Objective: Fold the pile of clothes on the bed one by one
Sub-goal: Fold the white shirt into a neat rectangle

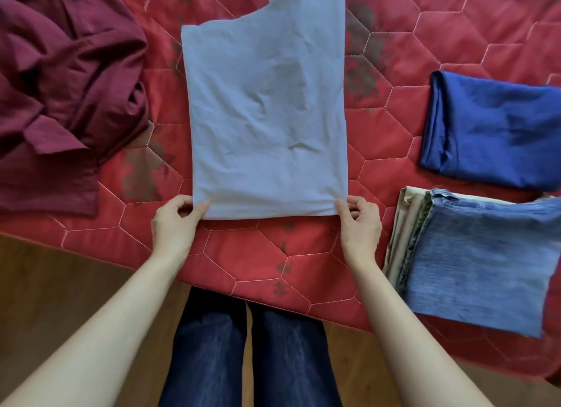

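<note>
Left hand (174, 221) and right hand (359, 223) each pinch a near corner of the light blue garment (267, 109), lying mid-fold on the red quilt (252, 254). Right: folded jeans (482, 267), then a folded blue top (494, 130). Far left, the crumpled maroon shirt (60, 81) isn't folded yet.

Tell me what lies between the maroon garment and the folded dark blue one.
In the head view, the light blue garment, pinched at its near corners by both hands, lies between the maroon garment and the dark blue one.
</note>
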